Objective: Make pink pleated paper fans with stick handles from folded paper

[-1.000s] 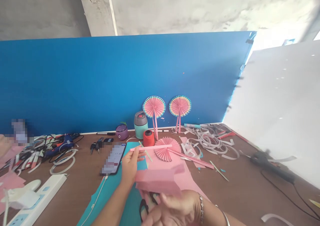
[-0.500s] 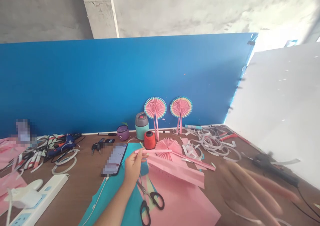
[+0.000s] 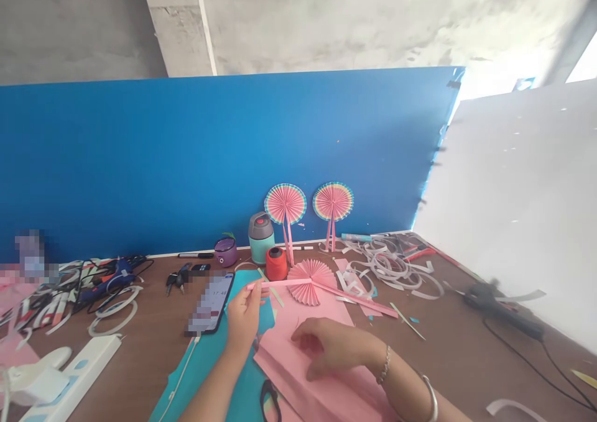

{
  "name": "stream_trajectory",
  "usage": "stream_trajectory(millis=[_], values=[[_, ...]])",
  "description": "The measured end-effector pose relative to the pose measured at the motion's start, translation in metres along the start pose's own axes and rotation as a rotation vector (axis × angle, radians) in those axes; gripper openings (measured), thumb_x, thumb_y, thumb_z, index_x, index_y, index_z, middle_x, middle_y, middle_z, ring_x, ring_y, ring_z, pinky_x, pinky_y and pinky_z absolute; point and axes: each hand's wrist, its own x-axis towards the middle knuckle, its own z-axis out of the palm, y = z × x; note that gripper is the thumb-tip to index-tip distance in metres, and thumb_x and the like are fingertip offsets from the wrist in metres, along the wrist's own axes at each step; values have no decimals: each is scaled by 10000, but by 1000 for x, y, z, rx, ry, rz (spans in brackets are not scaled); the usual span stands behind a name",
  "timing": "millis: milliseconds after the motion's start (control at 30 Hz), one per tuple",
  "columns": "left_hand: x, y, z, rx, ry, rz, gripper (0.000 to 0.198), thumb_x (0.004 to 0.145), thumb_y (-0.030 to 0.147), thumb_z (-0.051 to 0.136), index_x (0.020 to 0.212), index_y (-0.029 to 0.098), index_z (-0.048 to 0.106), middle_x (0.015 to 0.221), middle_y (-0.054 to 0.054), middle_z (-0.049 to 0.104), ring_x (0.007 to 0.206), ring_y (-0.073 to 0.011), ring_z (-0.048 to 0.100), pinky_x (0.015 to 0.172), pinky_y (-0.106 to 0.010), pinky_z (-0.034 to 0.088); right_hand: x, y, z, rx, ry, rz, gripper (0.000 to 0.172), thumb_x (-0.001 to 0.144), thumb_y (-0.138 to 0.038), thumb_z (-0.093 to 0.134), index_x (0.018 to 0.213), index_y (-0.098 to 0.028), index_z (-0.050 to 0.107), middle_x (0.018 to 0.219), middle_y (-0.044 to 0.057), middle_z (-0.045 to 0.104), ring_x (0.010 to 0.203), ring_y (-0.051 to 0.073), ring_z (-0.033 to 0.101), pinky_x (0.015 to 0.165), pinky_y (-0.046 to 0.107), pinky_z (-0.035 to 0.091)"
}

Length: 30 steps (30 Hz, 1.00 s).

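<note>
My left hand [image 3: 245,310] is closed, pinching the end of a folded pink strip, one of two arms on a pleated pink paper fan [image 3: 313,276]. The fan's round part lies spread on the table, and its other arm [image 3: 357,299] points right. My right hand [image 3: 329,347] is over a creased pink paper sheet [image 3: 284,347], fingers curved and apart from the thumb. Whether its fingertips touch the sheet I cannot tell. Scissors [image 3: 269,397] lie mostly hidden under the sheet, one black handle showing. Teal paper [image 3: 200,372] is beneath my left forearm.
Two finished-looking paper fans [image 3: 285,204] lean on the blue partition [image 3: 140,161]. A teal flask [image 3: 261,238], red thread spool [image 3: 277,264], purple cup [image 3: 226,252] and phone [image 3: 214,304] stand or lie nearby. Right: white strips [image 3: 387,263], glue gun [image 3: 504,310]. Left: power strip [image 3: 74,378].
My right hand has swung in from the right to the pink sheet. The sheet has shifted nearer and left, covering much of the scissors. My left hand still holds the fan's strip.
</note>
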Motion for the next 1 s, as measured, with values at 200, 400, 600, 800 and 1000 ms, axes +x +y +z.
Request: stream_trajectory(millis=[200,400,600,800,1000], values=[[2,-2,1,-131,44,-38,390,752,464,613,941,131,690,773,-82,725,749,-225,686,636,-289,541,12,8,3,305,95,-34,252,626,-134,631,876,-160,643,706,-23,556,639,103,482,565,206,365],[16,3,-9,-668,223,-150,218,804,302,607,912,125,674,740,-47,725,679,-139,688,606,-197,540,16,10,-6,780,186,-44,251,680,-292,670,895,-163,681,753,-4,586,618,89,463,572,207,355],[24,6,-14,-940,292,-412,238,861,74,463,731,137,652,662,-25,713,611,-79,677,542,-123,517,22,7,8,853,99,-176,314,723,-328,622,974,-151,688,873,42,632,681,118,523,630,237,407],[23,5,-16,-778,230,-293,131,827,164,549,775,114,659,668,-45,714,596,-108,671,555,-164,528,22,-4,27,58,483,-135,431,713,-171,594,1143,-195,612,1033,73,612,829,177,558,767,310,437],[17,0,-12,-491,178,-205,337,698,397,688,840,92,661,693,-64,713,625,-157,674,578,-229,531,14,-10,27,-94,300,-390,540,734,-338,660,1244,-201,545,1271,102,533,1169,253,469,998,375,358]])
